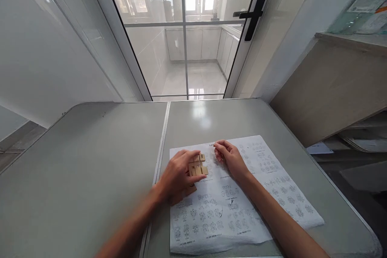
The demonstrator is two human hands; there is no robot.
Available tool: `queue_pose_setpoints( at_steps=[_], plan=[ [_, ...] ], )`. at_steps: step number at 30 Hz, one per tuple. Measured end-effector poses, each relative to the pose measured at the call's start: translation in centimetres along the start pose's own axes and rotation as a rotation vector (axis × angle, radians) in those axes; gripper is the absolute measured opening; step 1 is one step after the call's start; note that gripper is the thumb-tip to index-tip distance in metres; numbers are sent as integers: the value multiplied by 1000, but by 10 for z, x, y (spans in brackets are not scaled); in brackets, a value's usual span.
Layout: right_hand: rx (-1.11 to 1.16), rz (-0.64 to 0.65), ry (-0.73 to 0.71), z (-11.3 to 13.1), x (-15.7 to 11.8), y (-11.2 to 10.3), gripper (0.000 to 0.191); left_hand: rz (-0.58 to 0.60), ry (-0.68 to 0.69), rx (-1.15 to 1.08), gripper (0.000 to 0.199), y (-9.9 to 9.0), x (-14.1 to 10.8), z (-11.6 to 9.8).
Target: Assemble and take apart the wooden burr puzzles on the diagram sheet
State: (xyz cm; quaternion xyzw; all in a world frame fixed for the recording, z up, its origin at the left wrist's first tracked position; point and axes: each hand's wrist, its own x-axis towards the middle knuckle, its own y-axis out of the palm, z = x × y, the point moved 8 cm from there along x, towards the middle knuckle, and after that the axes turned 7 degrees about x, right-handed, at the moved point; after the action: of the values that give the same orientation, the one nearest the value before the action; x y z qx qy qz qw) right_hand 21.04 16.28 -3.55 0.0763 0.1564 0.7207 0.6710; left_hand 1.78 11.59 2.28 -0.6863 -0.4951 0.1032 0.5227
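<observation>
My left hand [178,173] is closed around a small cluster of light wooden puzzle pieces [197,166], with the thumb and fingers at its edges. Another bit of wood [191,189] shows under the palm. To the right, my right hand [226,154] rests over the upper part of a large white sheet [211,217], fingers curled and tips together; whether something small is between them is too fine to make out. Printed rows of small line drawings and a few pen ticks cover the paper, which looks slightly creased along its lower edge.
The grey-green table [121,149] has a pale seam [163,137] running front to back, left of the paper. Beyond its far edge stands a glass door [185,48] with a black handle [254,16]. Shelves [356,137] holding papers are at the right.
</observation>
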Motion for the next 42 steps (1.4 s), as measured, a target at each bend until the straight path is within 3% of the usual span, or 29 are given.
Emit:
queue_pose_setpoints(
  at_steps=[5, 12, 20, 27, 34, 42],
  plan=[
    [126, -10, 44, -2, 5, -8, 38, 106, 87, 11, 67, 30, 14, -29],
    [147, 16, 39, -2, 6, -3, 39, 175, 91, 49, 62, 45, 26, -30],
    [-46, 26, -39, 2, 1, 1, 39, 122, 60, 66, 92, 31, 23, -21],
    [-379, 67, -192, 16, -4, -3, 24, 110, -17, 51, 65, 25, 13, 0],
    [-822, 218, -377, 31, -5, -6, 9, 105, -41, 15, 63, 24, 11, 0],
    [-891, 335, -328, 25, -4, -8, 12, 119, -47, 0, 64, 27, 10, 3]
  ],
)
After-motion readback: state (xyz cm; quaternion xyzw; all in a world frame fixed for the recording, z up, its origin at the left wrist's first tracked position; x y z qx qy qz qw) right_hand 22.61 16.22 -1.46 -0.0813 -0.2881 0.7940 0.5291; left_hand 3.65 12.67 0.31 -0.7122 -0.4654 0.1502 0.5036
